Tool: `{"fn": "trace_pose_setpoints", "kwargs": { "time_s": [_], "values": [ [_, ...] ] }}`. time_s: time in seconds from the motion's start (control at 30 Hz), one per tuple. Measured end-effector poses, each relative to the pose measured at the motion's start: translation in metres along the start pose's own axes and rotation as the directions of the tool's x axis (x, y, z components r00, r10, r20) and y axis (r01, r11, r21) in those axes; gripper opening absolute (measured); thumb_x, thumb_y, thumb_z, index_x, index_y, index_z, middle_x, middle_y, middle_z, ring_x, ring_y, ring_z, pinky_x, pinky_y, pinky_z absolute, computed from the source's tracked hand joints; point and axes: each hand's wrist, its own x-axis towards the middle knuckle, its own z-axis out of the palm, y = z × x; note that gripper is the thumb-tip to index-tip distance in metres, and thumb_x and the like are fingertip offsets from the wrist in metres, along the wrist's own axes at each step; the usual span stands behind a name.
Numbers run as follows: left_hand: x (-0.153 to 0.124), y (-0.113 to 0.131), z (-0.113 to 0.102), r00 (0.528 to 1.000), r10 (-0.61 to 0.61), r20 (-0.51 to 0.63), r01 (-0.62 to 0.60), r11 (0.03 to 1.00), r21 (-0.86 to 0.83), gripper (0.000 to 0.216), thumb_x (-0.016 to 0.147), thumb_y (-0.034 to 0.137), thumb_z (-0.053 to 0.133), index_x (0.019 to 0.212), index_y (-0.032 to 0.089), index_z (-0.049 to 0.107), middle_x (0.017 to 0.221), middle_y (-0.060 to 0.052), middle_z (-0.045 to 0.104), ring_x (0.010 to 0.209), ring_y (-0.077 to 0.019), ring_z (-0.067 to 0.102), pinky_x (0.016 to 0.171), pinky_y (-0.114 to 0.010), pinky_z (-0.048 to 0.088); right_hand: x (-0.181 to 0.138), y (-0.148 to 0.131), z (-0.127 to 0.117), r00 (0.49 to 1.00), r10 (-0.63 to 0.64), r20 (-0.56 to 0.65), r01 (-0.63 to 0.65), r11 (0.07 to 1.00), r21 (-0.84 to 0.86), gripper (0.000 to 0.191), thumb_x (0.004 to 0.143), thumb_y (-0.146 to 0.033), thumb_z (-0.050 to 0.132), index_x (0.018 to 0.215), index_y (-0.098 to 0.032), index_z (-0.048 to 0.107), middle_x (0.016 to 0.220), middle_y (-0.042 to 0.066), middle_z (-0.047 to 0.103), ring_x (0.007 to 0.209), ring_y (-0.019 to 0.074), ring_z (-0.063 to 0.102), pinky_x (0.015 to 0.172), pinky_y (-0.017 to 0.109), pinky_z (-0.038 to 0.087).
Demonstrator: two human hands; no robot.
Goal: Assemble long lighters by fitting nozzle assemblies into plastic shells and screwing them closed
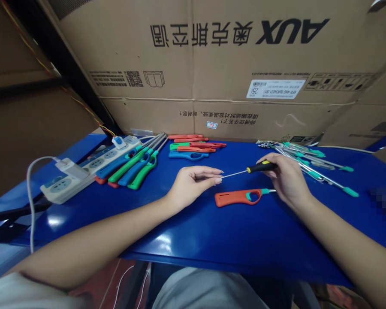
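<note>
My right hand [287,178] is wrapped round the black and yellow handle of a screwdriver [261,166], its thin shaft pointing left. At the tip of that shaft, my left hand [193,183] has thumb and fingers brought together in a pinch. Whether a small part sits between those fingertips is too small to make out. Just below the screwdriver, an orange gas lighter [233,198] with a teal trigger lies flat on the blue table [193,240]. Its metal tube runs right and passes beneath my right hand.
Finished-looking lighters [128,169] in blue, green and red lie at left beside a white power strip [59,189]. Several coloured handle shells [193,148] are stacked at the back. Metal rods with teal ends [318,171] lie at right. A large cardboard box [212,90] walls off the back.
</note>
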Motion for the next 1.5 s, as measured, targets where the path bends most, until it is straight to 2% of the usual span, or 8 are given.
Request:
{"fn": "trace_pose_setpoints", "kwargs": {
  "time_s": [0.27, 0.6, 0.77, 0.87, 0.93, 1.1, 1.33, 1.5],
  "values": [
    [0.0, 0.0, 0.0, 1.0, 0.015, 0.01, -0.015, 1.0, -0.009, 0.026, 0.074, 0.024, 0.087, 0.099, 0.017, 0.081, 0.095, -0.005, 0.082, 0.091, -0.0214, 0.079, 0.088, -0.029, 0.064, 0.001, 0.001, 0.0, 0.999, 0.032, -0.01, -0.032, 0.999, 0.037, 0.017, 0.071, -0.029, 0.066, 0.058, -0.02, 0.073, 0.058, 0.002, 0.056, 0.046, 0.0088, 0.035, 0.04, 0.025, 0.024],
    [0.0, 0.0, 0.0, 1.0, 0.008, -0.006, -0.008, 1.0, 0.011, 0.027, 0.073, 0.026, 0.088, 0.098, 0.017, 0.081, 0.094, -0.006, 0.082, 0.091, -0.0231, 0.079, 0.088, -0.031, 0.064, 0.0, 0.002, 0.001, 0.999, -0.008, -0.037, 0.008, 1.0, -0.013, 0.013, 0.072, -0.025, 0.066, 0.062, -0.02, 0.072, 0.069, 0.003, 0.062, 0.05, 0.0076, 0.039, 0.042, 0.023, 0.025],
    [0.0, -0.001, 0.0, 1.0, 0.011, -0.019, -0.011, 1.0, 0.022, 0.029, 0.073, 0.028, 0.088, 0.099, 0.017, 0.081, 0.094, -0.007, 0.082, 0.089, -0.023, 0.079, 0.086, -0.031, 0.064, -0.002, 0.0, 0.002, 0.992, -0.109, -0.058, 0.103, 0.989, -0.102, 0.025, 0.082, -0.046, 0.075, 0.078, -0.022, 0.069, 0.065, -0.003, 0.053, 0.047, 0.0075, 0.038, 0.041, 0.024, 0.028],
    [0.001, -0.002, -0.001, 0.999, 0.006, -0.043, -0.005, 1.0, 0.022, 0.03, 0.073, 0.03, 0.088, 0.099, 0.017, 0.081, 0.095, -0.008, 0.082, 0.089, -0.0234, 0.079, 0.087, -0.033, 0.064, -0.003, -0.001, 0.001, 0.99, -0.142, 0.001, 0.14, 0.975, -0.172, 0.037, 0.089, -0.058, 0.066, 0.079, -0.022, 0.069, 0.055, -0.004, 0.046, 0.046, 0.0097, 0.039, 0.042, 0.025, 0.03],
    [0.001, -0.002, -0.001, 0.998, -0.003, -0.061, 0.005, 1.0, 0.029, 0.031, 0.073, 0.032, 0.088, 0.1, 0.017, 0.081, 0.094, -0.008, 0.082, 0.089, -0.0242, 0.079, 0.086, -0.034, 0.064, -0.004, -0.003, -0.001, 0.987, -0.139, 0.085, 0.149, 0.982, -0.117, 0.034, 0.092, -0.056, 0.062, 0.094, -0.023, 0.072, 0.058, -0.002, 0.053, 0.049, 0.0122, 0.047, 0.046, 0.027, 0.037],
    [0.002, -0.001, -0.001, 0.996, 0.003, -0.089, 0.001, 0.999, 0.04, 0.034, 0.073, 0.034, 0.088, 0.101, 0.016, 0.081, 0.093, -0.008, 0.082, 0.088, -0.0249, 0.079, 0.085, -0.035, 0.064, -0.004, -0.01, -0.002, 0.959, -0.083, 0.27, 0.072, 0.996, 0.049, 0.053, 0.082, -0.041, 0.077, 0.13, -0.028, 0.059, 0.105, 0.004, 0.074, 0.065, 0.0163, 0.065, 0.068, 0.037, 0.056],
    [-0.002, 0.0, 0.002, 0.999, 0.025, -0.048, -0.022, 0.998, 0.06, 0.031, 0.075, 0.03, 0.086, 0.103, 0.017, 0.08, 0.093, -0.007, 0.082, 0.088, -0.0231, 0.079, 0.086, -0.034, 0.064, -0.008, -0.026, 0.019, 0.964, -0.248, 0.094, 0.256, 0.963, -0.088, 0.037, 0.087, -0.044, 0.075, 0.117, -0.027, 0.063, 0.075, -0.003, 0.066, 0.043, 0.0102, 0.055, 0.045, 0.028, 0.046],
    [-0.002, -0.003, 0.002, 0.999, 0.044, -0.023, -0.04, 0.99, 0.137, 0.035, 0.078, 0.031, 0.083, 0.109, 0.016, 0.078, 0.092, -0.007, 0.082, 0.087, -0.0227, 0.079, 0.084, -0.032, 0.062, -0.003, -0.052, 0.037, 0.924, -0.197, 0.327, 0.214, 0.977, -0.018, 0.058, 0.084, -0.045, 0.078, 0.132, -0.03, 0.049, 0.096, 0.0, 0.074, 0.053, 0.0112, 0.063, 0.052, 0.029, 0.057]
  ]
}}
